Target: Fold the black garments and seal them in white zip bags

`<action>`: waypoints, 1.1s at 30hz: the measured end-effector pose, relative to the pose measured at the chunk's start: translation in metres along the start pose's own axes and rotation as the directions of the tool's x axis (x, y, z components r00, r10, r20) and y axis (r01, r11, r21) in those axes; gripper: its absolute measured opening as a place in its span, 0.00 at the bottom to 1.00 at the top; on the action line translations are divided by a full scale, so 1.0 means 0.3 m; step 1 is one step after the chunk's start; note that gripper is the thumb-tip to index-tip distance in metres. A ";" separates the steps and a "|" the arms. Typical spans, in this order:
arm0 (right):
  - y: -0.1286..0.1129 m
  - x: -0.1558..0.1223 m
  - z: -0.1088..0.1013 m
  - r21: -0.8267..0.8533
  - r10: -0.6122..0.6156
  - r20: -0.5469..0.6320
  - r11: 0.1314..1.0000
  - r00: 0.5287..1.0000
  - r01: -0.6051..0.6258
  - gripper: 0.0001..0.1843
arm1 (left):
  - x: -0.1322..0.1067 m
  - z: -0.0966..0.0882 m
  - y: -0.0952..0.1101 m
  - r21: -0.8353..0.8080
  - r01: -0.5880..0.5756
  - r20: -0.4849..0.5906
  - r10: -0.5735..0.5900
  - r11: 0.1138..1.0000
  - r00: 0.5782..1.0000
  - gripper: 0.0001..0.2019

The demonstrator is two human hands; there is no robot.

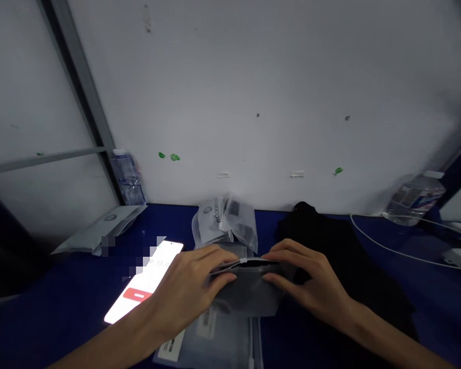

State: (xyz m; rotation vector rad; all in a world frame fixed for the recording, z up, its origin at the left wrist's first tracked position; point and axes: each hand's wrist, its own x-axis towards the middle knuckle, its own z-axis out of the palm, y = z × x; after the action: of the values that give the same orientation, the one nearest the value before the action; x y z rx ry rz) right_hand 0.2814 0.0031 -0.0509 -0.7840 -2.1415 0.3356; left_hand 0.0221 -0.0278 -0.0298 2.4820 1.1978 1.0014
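A frosted zip bag [249, 294] with something dark inside is held up between both hands, its mouth slightly parted around a white slider. My left hand [200, 277] pinches the left end of the mouth between thumb and fingers. At the right end, my right hand [303, 271] grips the edge the same way. Beneath it lies another frosted zip bag [226, 343] with a barcode label, flat on the blue table. Black folded cloth [341, 256] lies just right of my right hand.
A lit phone [153, 279] lies left of my left hand. Crumpled zip bags [226, 220] rest by the wall, and flat packages [103, 228] lie at left. Water bottles stand at the back left [127, 177] and back right [415, 197]. A white cable [384, 248] crosses the right side.
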 end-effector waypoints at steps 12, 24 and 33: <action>-0.021 -0.021 0.002 0.014 -0.105 0.035 0.994 0.994 0.104 0.28 | 0.005 0.010 0.007 0.076 -0.156 -0.024 0.158 0.985 0.987 0.12; -0.024 -0.014 0.017 -0.069 -0.058 -0.062 0.996 0.996 0.054 0.15 | 0.017 0.031 0.023 0.055 -0.089 -0.046 0.092 0.995 0.995 0.05; -0.013 -0.013 0.018 -0.151 -0.084 -0.070 0.986 0.994 0.073 0.13 | 0.021 0.014 0.028 0.056 -0.069 -0.027 0.070 0.996 0.997 0.05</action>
State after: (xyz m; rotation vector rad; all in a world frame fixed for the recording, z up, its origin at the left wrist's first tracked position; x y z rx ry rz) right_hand 0.2773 -0.0021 -0.0549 -0.7810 -2.1366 0.1037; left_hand 0.0328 -0.0282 -0.0262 2.5764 1.1701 1.0395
